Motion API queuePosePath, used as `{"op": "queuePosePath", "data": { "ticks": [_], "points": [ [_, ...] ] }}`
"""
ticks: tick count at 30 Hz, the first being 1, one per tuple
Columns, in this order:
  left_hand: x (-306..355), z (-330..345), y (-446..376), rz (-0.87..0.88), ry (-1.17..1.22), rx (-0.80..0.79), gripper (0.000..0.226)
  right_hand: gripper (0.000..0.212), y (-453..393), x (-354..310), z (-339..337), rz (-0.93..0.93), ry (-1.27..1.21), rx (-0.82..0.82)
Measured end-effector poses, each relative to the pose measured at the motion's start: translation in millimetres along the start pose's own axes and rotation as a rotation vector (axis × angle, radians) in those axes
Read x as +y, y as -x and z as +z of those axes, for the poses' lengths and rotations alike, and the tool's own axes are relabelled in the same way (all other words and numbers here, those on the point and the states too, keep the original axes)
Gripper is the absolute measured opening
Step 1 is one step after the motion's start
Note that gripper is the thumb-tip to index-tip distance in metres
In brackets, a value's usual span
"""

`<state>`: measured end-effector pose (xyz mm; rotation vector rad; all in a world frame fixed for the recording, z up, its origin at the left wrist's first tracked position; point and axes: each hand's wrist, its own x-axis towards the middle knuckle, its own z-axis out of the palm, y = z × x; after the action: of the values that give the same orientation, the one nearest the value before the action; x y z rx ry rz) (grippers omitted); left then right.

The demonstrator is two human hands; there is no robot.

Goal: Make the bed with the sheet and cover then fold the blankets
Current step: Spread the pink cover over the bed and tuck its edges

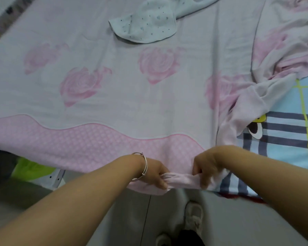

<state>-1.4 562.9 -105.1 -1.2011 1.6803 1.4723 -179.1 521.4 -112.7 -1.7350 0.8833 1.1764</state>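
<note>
Cover (100,89) hem (bunched) between left hand (155,173), right hand (205,167).

Pale lilac cover (124,96) with pink roses and pink wavy border, blue plaid sheet (288,132), dotted grey-blue blanket (146,23)

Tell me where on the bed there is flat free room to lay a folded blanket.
Free: the flat rose cover between the dotted grey cloth and the pink wavy border. Crowded: the right side, with the bunched cover, and the near edge by both hands.
</note>
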Motion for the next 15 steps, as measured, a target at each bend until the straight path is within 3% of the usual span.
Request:
{"op": "queuePosePath", "data": {
  "ticks": [3, 5, 7, 9, 12, 15],
  "points": [
    [9.3, 10.3, -3.7, -0.014, -0.133, -0.035, 0.028, 0.029, 2.1, 3.2, 23.4, -0.022, 0.0, 0.103],
    [21.9, 11.3, -10.8, -0.013, -0.141, 0.004, 0.032, 0.022, 9.3, 9.6, 23.3, -0.052, -0.167, 0.187],
    [40.2, 4.6, -17.8, 0.0, -0.052, 0.182, 0.035, 0.019, 22.0, 17.7, 15.8, -0.138, -0.545, 0.328],
    [61.2, -6.7, -26.4, 0.042, 0.036, 0.447, 0.033, 0.022, 34.9, 34.5, 6.1, -0.182, -0.821, 0.585],
    [101.6, -22.6, -46.8, 0.168, 0.027, 0.788, 0.027, 0.023, 49.6, 83.0, -1.8, -0.013, -0.697, 1.025],
    [147.0, -30.1, -76.2, 0.347, -0.062, 0.971, 0.022, 0.022, 60.5, 144.7, 4.0, 0.234, -0.577, 1.207]
  ]
}}
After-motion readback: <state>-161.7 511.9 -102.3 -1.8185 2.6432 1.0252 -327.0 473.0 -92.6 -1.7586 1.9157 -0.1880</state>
